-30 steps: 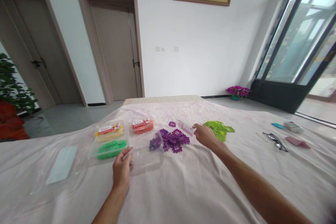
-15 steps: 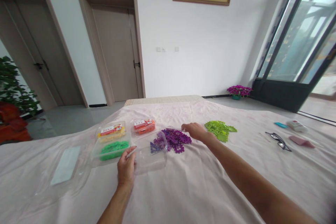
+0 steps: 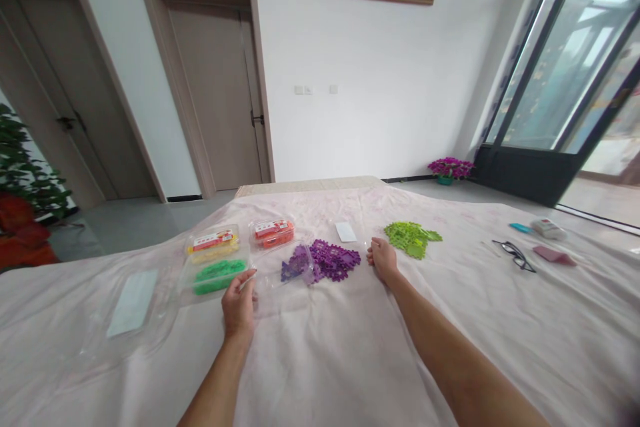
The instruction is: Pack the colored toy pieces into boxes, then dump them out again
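Pink cloth (image 3: 350, 347) covers the whole work surface, creased but lying flat. The largest item on it is a clear bag (image 3: 133, 303) at far left with a pale blue sheet inside, well apart from both hands.

Next in size, a clear box (image 3: 280, 287) with no lid on it sits in front of the person, its far end against the purple heap (image 3: 334, 259). Three filled boxes sit just left of and behind it, each holding pieces of one colour:
- green box (image 3: 217, 275)
- yellow box (image 3: 213, 245), with a red label on top
- orange box (image 3: 273, 232), with a red label on top

A lime heap (image 3: 410, 239) lies loose on the cloth to the right of the purple one, near but not touching.

Left hand (image 3: 239, 303): thumb and forefinger are closed on the near left corner of the clear box, steadying it.

Right hand (image 3: 383, 257): it rests back upward on the cloth, just beside the right edge of the purple heap. The fingers are drawn in loosely, and whether they hold anything cannot be told.

Progress, as judged: a small share of the purple pieces (image 3: 295, 265) is inside the far end of the clear box, and the greater share lies outside on the cloth. The lime heap is wholly unboxed.

Minor items:
- glasses (image 3: 514, 255) at right, well apart from the hands
- white card (image 3: 346, 231) just behind the purple heap
- a few small objects at far right, too small to identify
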The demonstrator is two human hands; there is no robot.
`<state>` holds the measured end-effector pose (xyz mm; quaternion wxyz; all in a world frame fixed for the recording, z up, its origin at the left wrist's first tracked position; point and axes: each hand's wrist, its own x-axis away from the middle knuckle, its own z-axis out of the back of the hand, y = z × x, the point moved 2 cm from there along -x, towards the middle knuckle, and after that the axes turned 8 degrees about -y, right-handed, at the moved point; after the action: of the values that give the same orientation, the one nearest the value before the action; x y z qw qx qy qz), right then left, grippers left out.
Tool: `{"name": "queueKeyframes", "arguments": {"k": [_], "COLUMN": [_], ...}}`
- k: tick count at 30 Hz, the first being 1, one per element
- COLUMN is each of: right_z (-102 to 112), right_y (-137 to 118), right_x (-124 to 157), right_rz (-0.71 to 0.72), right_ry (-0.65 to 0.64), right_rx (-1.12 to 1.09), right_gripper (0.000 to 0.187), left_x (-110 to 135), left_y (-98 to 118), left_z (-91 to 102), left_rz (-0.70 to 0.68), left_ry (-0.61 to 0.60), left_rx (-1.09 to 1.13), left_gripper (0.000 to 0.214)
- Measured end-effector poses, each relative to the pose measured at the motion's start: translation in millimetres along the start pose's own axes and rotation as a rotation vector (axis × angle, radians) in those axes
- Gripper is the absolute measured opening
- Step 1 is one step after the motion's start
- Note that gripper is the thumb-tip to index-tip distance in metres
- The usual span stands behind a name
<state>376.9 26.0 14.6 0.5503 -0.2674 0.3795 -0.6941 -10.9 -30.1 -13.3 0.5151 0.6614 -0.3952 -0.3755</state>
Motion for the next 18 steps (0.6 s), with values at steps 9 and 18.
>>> {"name": "queueKeyframes", "arguments": {"k": [9, 18], "right_z": [-6, -12], "right_y": [-7, -6], "right_x": [15, 12], "right_rz": [0.195, 0.235], "right_ry": [-0.079, -0.136], "right_rx": [0.227, 0.357], "right_gripper": [0.040, 0.027], "left_x": [3, -4], "left_y": [4, 2], "left_z": [-2.9, -11.1], "left_rz": [-0.005, -0.024], "left_ry": [-0.012, -0.068], "left_rx": [-0.019, -0.069], "left_gripper": [0.042, 0.039]}}
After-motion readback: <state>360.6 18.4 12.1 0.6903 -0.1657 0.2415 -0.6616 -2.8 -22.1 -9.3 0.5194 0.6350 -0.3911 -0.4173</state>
